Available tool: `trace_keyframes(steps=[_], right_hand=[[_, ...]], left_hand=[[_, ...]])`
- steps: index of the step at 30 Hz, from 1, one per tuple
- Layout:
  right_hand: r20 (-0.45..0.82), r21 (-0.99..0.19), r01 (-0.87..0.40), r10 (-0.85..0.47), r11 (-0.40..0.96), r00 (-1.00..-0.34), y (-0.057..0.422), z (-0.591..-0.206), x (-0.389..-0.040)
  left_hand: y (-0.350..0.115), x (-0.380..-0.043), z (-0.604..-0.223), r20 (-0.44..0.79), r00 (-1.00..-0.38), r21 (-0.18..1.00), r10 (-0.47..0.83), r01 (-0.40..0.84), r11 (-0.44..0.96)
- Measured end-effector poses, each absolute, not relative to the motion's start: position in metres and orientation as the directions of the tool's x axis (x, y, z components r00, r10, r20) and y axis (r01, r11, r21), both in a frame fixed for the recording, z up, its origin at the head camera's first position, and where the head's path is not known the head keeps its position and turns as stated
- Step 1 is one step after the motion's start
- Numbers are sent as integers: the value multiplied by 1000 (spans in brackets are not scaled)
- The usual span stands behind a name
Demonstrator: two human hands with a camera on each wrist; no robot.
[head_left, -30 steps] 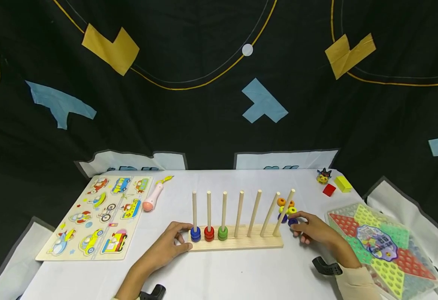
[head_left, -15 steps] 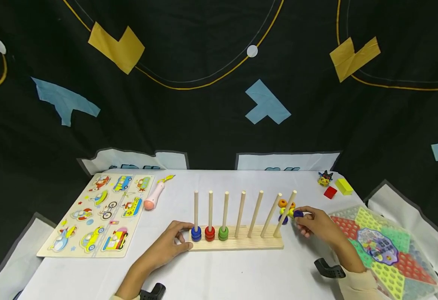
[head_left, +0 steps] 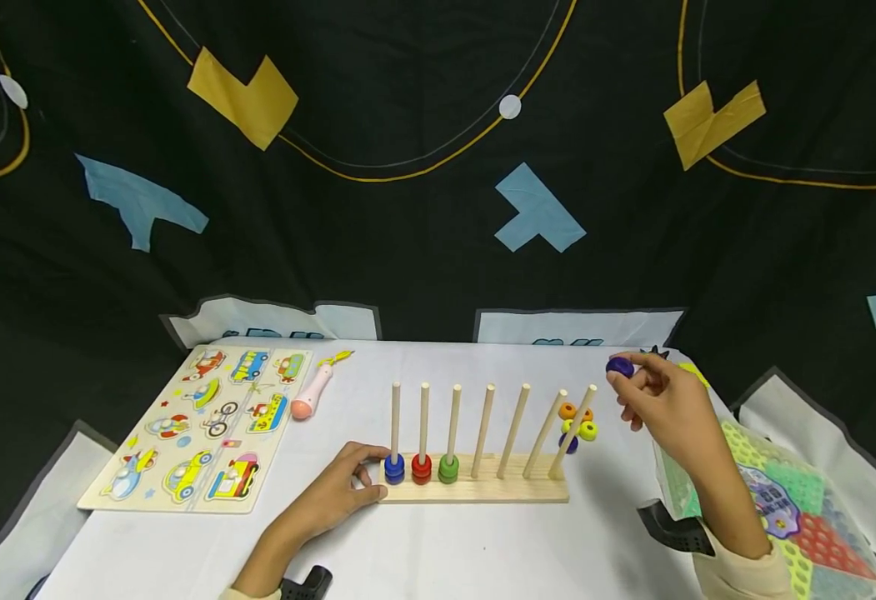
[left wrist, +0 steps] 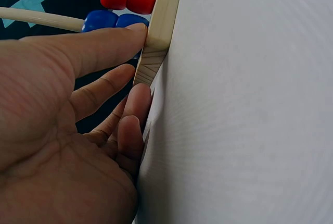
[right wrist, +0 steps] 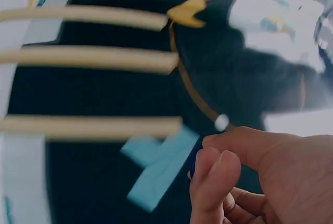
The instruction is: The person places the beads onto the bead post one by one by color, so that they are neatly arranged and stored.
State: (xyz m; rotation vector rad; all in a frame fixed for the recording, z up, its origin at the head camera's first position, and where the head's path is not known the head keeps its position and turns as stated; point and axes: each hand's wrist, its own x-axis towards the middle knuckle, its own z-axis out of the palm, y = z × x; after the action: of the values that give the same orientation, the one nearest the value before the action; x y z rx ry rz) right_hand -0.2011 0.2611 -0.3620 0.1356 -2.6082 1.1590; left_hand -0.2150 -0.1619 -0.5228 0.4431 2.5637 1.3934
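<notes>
Right hand has its fingers pinching the purple bead, off at 2 o'clock from the peg board. Probably light, hard, bit slick (rounded, so I'd pinch opposite sides). Left hand grips the board's 9 o'clock end, likely stiff wood.

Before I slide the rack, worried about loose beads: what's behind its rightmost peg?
Behind the rightmost peg lie two orange beads, two yellow beads and one purple bead; slivers the peg crosses are covered.

Seven pegs bar any low crossing of the base; the surface in front lies free, while beads obstruct the right rear.
</notes>
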Motion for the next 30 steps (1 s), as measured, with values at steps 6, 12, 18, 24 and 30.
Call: trace_keyframes(steps=[6,12,18,24,30], right_hand=[[365,-689,-289,-26,665,-931,223,-332,-193],[271,-744,-311,-158,591,-949,183,-329,-193],[161,-789,-278,-253,547,-954,156,-336,-196],[134,-790,-273,-280,549,-950,147,-341,-200],[116,-777,-265,-284,571,-952,146,-343,-203]], left_hand=[[-163,-214,-521,-22,-936,838,352,175,517],[-163,-214,-521,-11,-935,839,354,184,512],[-162,-212,-524,-11,-932,843,361,186,505],[-161,-212,-524,-12,-933,837,359,187,514],[-161,-214,-523,-6,-936,827,351,193,528]])
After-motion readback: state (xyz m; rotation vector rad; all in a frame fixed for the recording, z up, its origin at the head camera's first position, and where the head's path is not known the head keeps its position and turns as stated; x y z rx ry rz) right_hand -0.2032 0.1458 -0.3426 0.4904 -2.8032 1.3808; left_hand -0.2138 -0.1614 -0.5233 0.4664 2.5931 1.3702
